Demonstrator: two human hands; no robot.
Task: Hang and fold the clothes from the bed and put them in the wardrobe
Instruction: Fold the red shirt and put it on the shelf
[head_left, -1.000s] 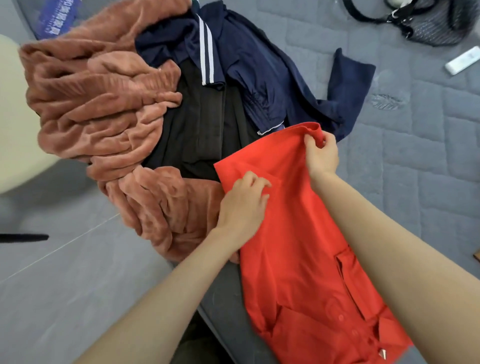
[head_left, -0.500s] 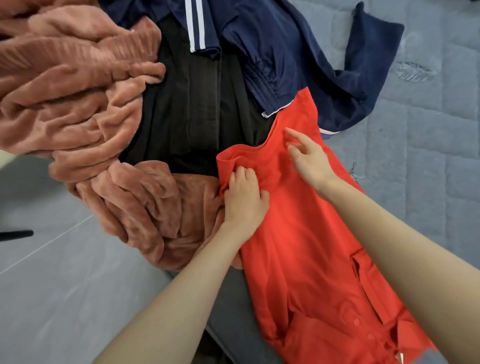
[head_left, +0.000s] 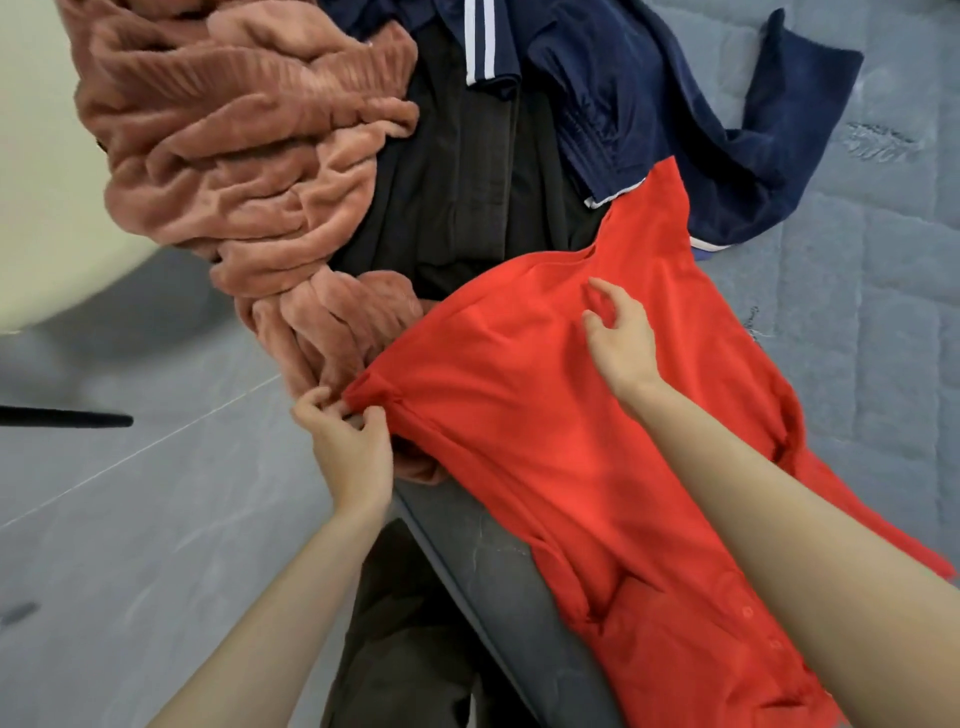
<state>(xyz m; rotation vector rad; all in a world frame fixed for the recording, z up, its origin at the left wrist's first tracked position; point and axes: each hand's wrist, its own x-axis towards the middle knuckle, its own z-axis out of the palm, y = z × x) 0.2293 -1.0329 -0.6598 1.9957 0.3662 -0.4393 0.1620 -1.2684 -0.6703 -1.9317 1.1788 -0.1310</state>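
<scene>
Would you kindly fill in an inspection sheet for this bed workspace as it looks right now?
Surface: grey quilted mattress, partly covered.
Job's things: red shirt spread out; pink fleece garment, black garment and navy jacket heaped beyond it.
Clutter: nothing seen.
Hands: left hand pinches the shirt's corner; right hand open above the shirt.
Cables: nothing seen.
Surroundings: grey floor; dark rod at left edge.

A bright red shirt (head_left: 545, 441) lies at the near edge of the grey quilted bed (head_left: 857, 322). Beyond it lie a plain black garment (head_left: 457, 182), a dusty-pink plush garment (head_left: 249, 156) and a navy jacket (head_left: 649, 104) with two white stripes and white trim.
</scene>
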